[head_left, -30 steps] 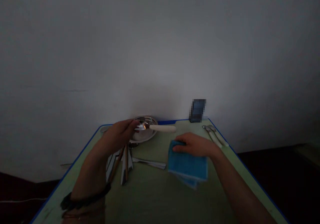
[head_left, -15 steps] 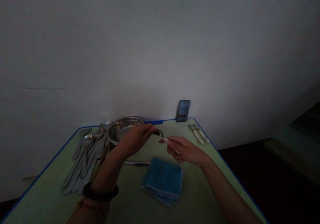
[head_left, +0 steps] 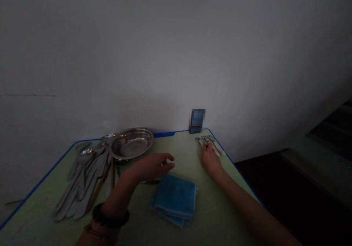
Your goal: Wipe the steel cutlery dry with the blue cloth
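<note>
My right hand [head_left: 211, 160] is at the back right of the table, its fingers closed on a white-handled spoon [head_left: 198, 139] whose small metal head points away. Just right of it lie two similar white-handled pieces of cutlery [head_left: 219, 146], side by side. My left hand [head_left: 156, 165] hovers behind a folded blue cloth [head_left: 176, 196], holding nothing, with thumb and fingers apart and slightly bent. Beneath that hand, a metal utensil [head_left: 151, 182] shows only in part, beside the cloth.
A shiny metal bowl [head_left: 150, 143] stands at the back left. Left of it lies a pile of large spoons [head_left: 87, 153] and long-handled utensils, some with wooden handles [head_left: 99, 187]. A blurred-out dark device [head_left: 196, 121] leans at the wall. The green table [head_left: 220, 216] has blue edging.
My right hand has carried the spoon right and back, down beside the other two pieces. My left hand has come away from the spoon's head and dropped lower, towards the cloth.
</note>
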Tool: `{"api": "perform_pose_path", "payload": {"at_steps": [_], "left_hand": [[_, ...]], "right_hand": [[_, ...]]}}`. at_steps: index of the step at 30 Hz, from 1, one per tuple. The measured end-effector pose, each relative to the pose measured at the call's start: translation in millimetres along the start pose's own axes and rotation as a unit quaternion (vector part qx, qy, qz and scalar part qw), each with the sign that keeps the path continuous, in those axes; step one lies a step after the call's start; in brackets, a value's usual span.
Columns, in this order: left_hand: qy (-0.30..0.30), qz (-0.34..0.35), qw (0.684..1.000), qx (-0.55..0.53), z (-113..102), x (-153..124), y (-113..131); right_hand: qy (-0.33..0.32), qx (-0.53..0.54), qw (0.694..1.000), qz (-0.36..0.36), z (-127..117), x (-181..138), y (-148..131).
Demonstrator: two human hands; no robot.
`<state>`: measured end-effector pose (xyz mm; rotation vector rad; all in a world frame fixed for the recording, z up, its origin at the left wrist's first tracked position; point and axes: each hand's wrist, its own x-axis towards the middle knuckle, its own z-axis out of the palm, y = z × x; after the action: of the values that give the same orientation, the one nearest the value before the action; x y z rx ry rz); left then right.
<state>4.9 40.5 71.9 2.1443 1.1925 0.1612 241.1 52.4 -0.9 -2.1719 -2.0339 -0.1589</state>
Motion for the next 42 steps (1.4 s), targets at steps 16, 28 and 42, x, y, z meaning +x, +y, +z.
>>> {"api": "perform_pose_path", "payload": {"at_steps": [16, 28, 42], "left_hand": [[0.007, 0.012, 1.000, -0.015, -8, -5, -10], [0.166, 0.016, 0.978, 0.127, -18, -48, 2], [0.447, -0.238, 0.825, 0.249, 14, -107, -105]], "right_hand": [[0.034, -0.057, 0.997, -0.028, -3, -4, 11], [-0.132, 0.304, 0.911, -0.246, -61, -55, -42], [-0.173, 0.283, 0.917, -0.222, -23, -51, -85]]}}
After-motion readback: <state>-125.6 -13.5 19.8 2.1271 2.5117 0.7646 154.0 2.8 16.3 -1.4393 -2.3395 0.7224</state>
